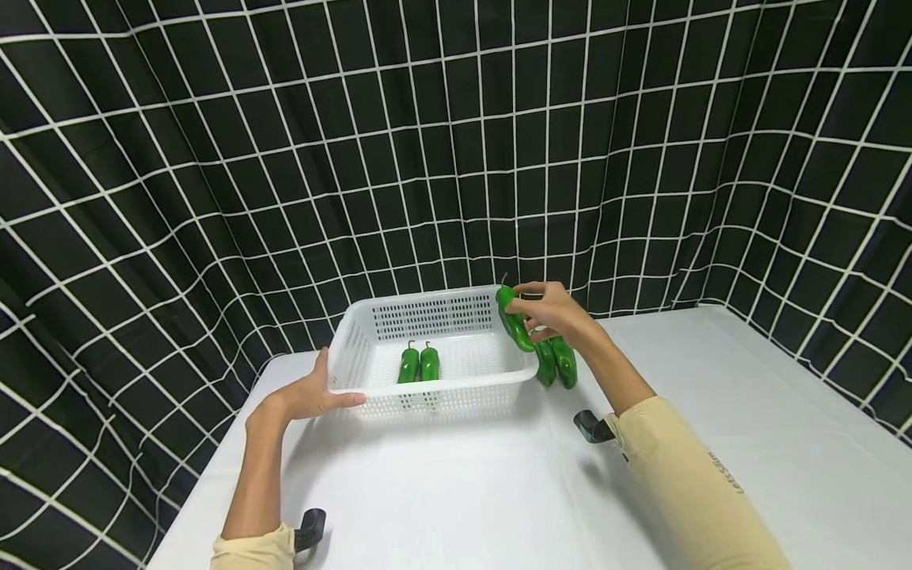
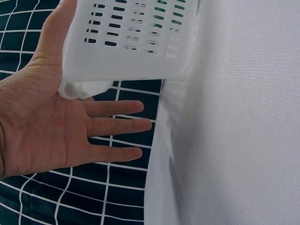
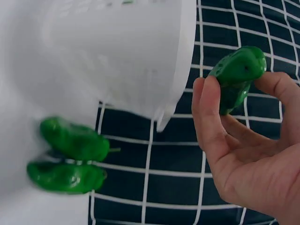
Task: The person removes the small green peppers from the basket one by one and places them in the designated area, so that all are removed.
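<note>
My right hand (image 1: 559, 310) pinches a green pepper (image 1: 523, 336) between thumb and fingers, over the right end of a white plastic basket (image 1: 456, 387). In the right wrist view this held pepper (image 3: 240, 68) is raised above the basket's rim. Two more green peppers (image 1: 419, 364) lie side by side in the basket, stems pointing away from me. At the basket's front left corner, my left hand (image 1: 302, 394) rests with its thumb along the front rim. The left wrist view shows several fingers (image 2: 119, 126) straight and spread beneath the basket corner.
Two green peppers (image 3: 70, 157) lie on the white table (image 1: 456, 491), close by the basket's right side. A black curtain (image 1: 427, 158) with a white grid surrounds the table at the back and sides. A black wrist mount (image 1: 593, 427) sticks out from the right sleeve.
</note>
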### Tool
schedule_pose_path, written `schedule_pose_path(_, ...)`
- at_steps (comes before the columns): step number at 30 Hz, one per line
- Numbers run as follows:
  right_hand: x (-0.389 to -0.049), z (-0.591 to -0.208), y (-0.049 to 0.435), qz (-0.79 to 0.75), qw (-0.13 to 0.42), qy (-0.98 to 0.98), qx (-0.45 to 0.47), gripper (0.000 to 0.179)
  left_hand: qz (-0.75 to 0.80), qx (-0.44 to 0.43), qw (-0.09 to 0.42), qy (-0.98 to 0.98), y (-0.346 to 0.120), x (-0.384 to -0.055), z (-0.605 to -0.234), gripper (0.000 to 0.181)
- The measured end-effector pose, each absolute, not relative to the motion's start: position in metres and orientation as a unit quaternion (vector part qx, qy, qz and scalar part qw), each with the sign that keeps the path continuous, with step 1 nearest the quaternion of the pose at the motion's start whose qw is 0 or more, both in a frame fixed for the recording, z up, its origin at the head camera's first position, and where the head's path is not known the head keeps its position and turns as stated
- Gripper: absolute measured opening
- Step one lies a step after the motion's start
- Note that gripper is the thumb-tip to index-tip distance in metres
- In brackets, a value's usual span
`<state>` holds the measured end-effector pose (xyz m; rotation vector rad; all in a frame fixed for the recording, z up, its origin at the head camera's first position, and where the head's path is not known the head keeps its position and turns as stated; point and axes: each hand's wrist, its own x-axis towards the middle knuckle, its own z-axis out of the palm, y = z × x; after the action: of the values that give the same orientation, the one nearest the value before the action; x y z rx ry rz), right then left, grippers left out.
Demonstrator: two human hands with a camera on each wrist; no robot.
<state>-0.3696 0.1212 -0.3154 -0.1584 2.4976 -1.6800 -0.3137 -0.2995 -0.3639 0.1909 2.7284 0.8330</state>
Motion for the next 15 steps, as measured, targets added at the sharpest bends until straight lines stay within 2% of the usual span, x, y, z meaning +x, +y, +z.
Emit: schedule_pose_path(15, -0.367, -0.319, 0.166, -0.534, 0.06, 0.843, -0.029, 0.08, 0.282, 0.074, 0.137, 0.947, -0.299, -0.314, -0.362, 0.146)
